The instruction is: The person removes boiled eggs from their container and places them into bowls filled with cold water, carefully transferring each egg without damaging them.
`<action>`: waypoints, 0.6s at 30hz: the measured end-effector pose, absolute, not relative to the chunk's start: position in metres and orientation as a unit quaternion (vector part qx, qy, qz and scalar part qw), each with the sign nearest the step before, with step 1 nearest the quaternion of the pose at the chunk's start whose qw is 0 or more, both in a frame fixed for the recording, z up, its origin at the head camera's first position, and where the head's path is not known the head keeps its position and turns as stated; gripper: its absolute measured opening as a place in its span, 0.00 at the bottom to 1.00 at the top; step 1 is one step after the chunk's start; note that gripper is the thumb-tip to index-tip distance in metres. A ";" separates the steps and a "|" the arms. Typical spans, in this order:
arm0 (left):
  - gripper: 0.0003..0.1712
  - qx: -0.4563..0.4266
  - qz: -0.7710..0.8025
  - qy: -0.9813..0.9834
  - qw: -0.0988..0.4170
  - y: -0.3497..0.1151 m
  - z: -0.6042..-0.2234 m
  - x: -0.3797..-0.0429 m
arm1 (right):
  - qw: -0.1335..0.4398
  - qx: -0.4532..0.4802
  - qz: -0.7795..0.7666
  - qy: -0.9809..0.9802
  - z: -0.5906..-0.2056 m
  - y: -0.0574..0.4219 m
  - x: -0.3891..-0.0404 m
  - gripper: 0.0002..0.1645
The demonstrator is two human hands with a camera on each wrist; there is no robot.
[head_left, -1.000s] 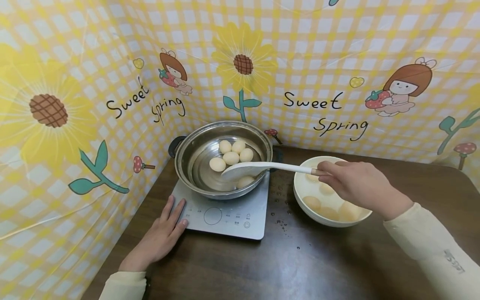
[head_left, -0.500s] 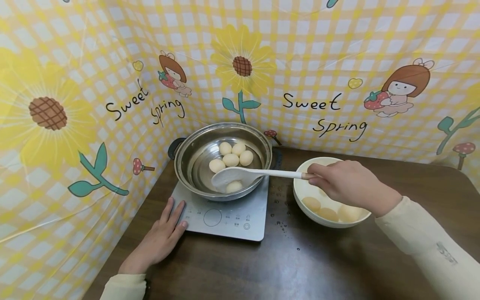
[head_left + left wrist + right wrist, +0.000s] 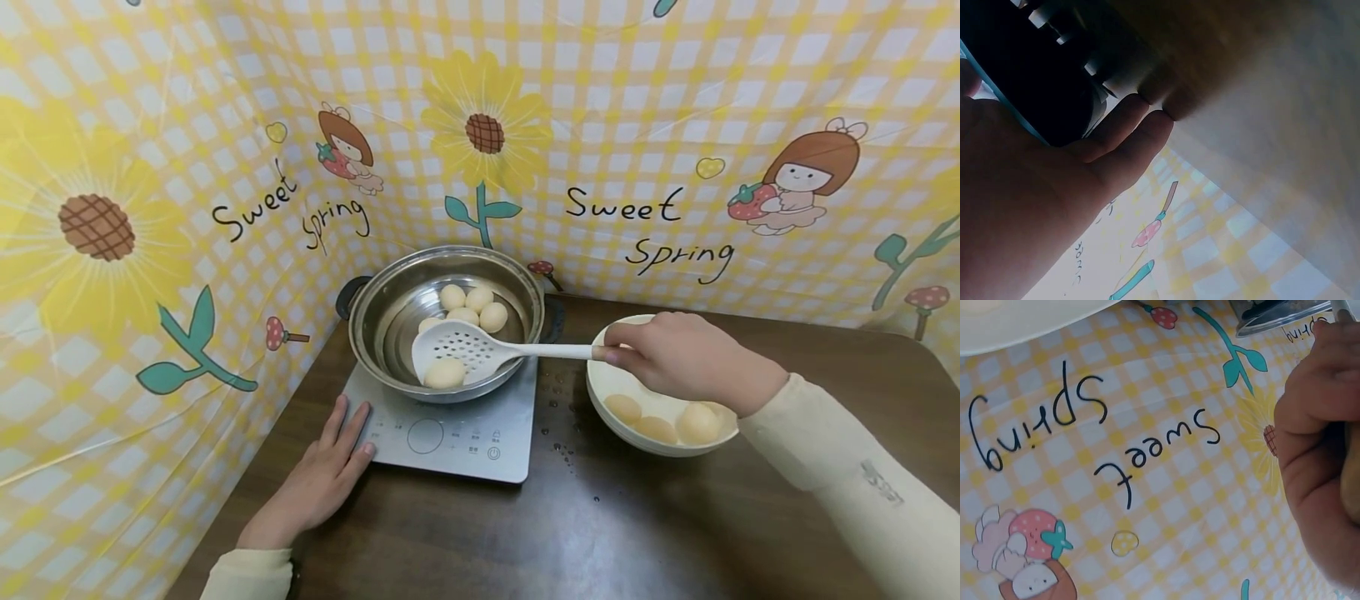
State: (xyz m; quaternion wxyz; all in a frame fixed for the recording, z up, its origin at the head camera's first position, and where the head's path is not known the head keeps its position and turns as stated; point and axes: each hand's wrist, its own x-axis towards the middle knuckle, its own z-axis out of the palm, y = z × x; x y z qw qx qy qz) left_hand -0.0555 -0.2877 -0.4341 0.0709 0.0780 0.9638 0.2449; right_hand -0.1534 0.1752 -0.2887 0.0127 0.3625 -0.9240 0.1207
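Observation:
In the head view my right hand [image 3: 682,358] grips the handle of a white slotted spoon [image 3: 555,351], curled fingers also showing in the right wrist view. The spoon's perforated head is over the steel pot [image 3: 362,342], with one egg [image 3: 445,373] lying on it at the near side. Several other eggs [image 3: 480,298] sit beyond it in the pot; one is partly hidden by the spoon. My left hand [image 3: 318,479] lies with fingers extended at the left edge of the induction cooker [image 3: 465,450], which carries the pot.
A white bowl [image 3: 637,444] with several eggs [image 3: 697,422] stands right of the cooker, partly under my right hand. Water drops [image 3: 557,446] dot the brown table [image 3: 570,542] between them. A checked cloth [image 3: 637,108] hangs behind and at the left.
The spoon has moved left and tilted so its holes face up, and the near egg has shifted left onto it. My right hand has followed leftward. My left hand stays in place.

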 end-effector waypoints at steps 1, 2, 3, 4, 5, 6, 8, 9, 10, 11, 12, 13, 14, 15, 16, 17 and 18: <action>0.38 0.078 0.246 0.963 0.071 -0.288 -0.434 -0.055 | 0.006 0.363 0.127 -0.923 -0.288 0.174 -0.154 0.05; 0.38 0.078 0.247 0.963 0.071 -0.288 -0.434 -0.055 | 0.000 0.362 0.133 -0.922 -0.288 0.174 -0.154 0.05; 0.38 0.078 0.248 0.963 0.071 -0.288 -0.435 -0.056 | -0.007 0.362 0.138 -0.922 -0.288 0.173 -0.155 0.05; 0.38 0.078 0.248 0.963 0.072 -0.288 -0.435 -0.055 | -0.012 0.361 0.142 -0.922 -0.287 0.172 -0.155 0.05; 0.38 0.078 0.248 0.963 0.072 -0.288 -0.435 -0.055 | -0.018 0.361 0.146 -0.921 -0.287 0.172 -0.155 0.05; 0.38 0.077 0.249 0.963 0.072 -0.288 -0.435 -0.055 | -0.022 0.361 0.147 -0.920 -0.286 0.171 -0.155 0.05; 0.38 0.076 0.249 0.963 0.073 -0.288 -0.435 -0.056 | -0.033 0.362 0.153 -0.919 -0.285 0.171 -0.156 0.05; 0.38 0.076 0.250 0.963 0.073 -0.288 -0.435 -0.056 | -0.039 0.364 0.157 -0.917 -0.285 0.171 -0.157 0.06; 0.38 0.076 0.250 0.963 0.072 -0.288 -0.435 -0.056 | -0.045 0.364 0.162 -0.916 -0.285 0.171 -0.158 0.06; 0.38 0.076 0.250 0.963 0.072 -0.288 -0.435 -0.056 | -0.053 0.364 0.167 -0.915 -0.284 0.172 -0.159 0.06; 0.38 0.077 0.249 0.963 0.071 -0.288 -0.435 -0.056 | -0.060 0.362 0.172 -0.914 -0.284 0.172 -0.159 0.07; 0.38 0.077 0.249 0.963 0.071 -0.289 -0.435 -0.056 | -0.069 0.359 0.178 -0.913 -0.284 0.172 -0.160 0.07; 0.38 0.077 0.248 0.963 0.069 -0.289 -0.435 -0.056 | -0.076 0.356 0.183 -0.913 -0.284 0.172 -0.161 0.08; 0.38 0.078 0.248 0.963 0.069 -0.289 -0.435 -0.056 | -0.084 0.351 0.188 -0.913 -0.285 0.172 -0.161 0.08; 0.38 0.079 0.247 0.963 0.068 -0.289 -0.435 -0.056 | -0.091 0.347 0.193 -0.913 -0.285 0.172 -0.162 0.08; 0.38 0.079 0.247 0.963 0.067 -0.289 -0.435 -0.056 | -0.097 0.344 0.197 -0.913 -0.285 0.172 -0.162 0.09; 0.38 0.079 0.247 0.964 0.067 -0.289 -0.435 -0.056 | -0.104 0.342 0.201 -0.912 -0.285 0.172 -0.162 0.09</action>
